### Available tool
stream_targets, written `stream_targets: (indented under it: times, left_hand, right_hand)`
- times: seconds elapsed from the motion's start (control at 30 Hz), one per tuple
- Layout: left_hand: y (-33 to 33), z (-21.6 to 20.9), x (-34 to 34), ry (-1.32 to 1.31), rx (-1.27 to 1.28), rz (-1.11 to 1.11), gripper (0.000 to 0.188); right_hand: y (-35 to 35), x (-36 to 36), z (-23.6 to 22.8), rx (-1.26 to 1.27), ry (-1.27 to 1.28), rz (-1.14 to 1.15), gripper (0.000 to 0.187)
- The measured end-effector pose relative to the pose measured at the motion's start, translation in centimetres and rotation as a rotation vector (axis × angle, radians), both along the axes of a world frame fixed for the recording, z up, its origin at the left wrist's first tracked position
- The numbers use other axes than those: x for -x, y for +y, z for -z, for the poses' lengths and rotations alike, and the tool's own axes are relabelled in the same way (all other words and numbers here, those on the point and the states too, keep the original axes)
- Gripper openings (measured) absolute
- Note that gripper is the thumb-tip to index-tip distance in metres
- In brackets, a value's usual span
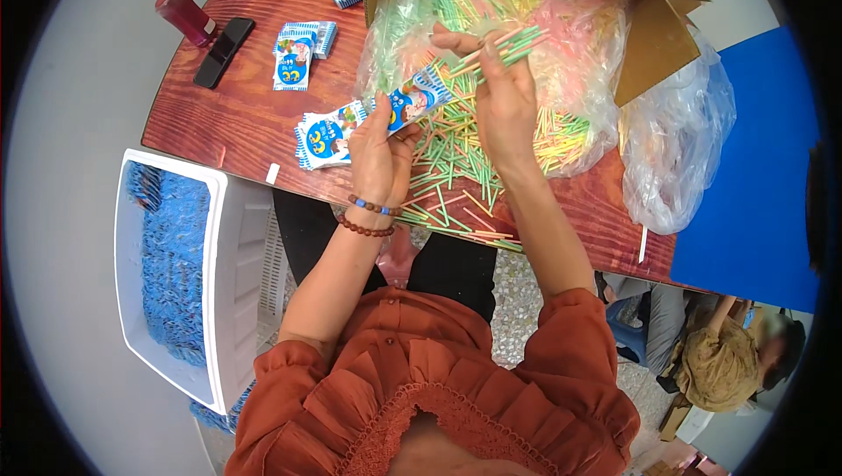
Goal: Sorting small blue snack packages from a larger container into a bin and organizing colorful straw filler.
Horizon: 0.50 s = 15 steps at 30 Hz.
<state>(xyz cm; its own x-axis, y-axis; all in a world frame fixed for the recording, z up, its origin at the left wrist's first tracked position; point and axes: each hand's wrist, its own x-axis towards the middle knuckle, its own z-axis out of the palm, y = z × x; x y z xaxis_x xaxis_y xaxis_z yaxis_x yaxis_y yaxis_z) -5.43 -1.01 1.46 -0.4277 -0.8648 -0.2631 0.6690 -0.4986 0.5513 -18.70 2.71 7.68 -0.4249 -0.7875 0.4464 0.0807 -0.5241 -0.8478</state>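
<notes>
My left hand point(381, 153) is closed on a small blue-and-white packet point(412, 103), its upper end turned toward my right hand. Raised over the table, my right hand point(507, 103) pinches a small bunch of thin pink, green and yellow sticks point(517, 45) between thumb and fingers. The sticks' lower ends are close to the packet's upper end; I cannot tell whether they touch. A pile of similar packets point(324, 138) lies just left of my left hand. Beneath both hands, a heap of loose coloured sticks point(452, 156) spreads over the reddish wooden table point(254, 117).
A cardboard box point(658, 51) holds a clear bag of sticks at the back. More packets point(294, 60), a phone point(224, 53) and a red bottle point(184, 13) lie left. A white foam box point(237, 239) contains blue packets. Another person point(724, 362) sits at lower right.
</notes>
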Motion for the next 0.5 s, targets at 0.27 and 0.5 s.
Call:
stream_targets:
  times: [0.27,0.5]
  left_hand:
    - [0.1,0.0,0.1,-0.044,0.012,-0.051,0.022]
    - [-0.1,0.4,-0.5,-0.02,0.005,0.009,0.024]
  right_hand:
    - [0.5,-2.0,0.1,0.033,0.067,0.049,0.021]
    - [0.7,-1.4,0.4,0.087,0.063,-0.016,0.02]
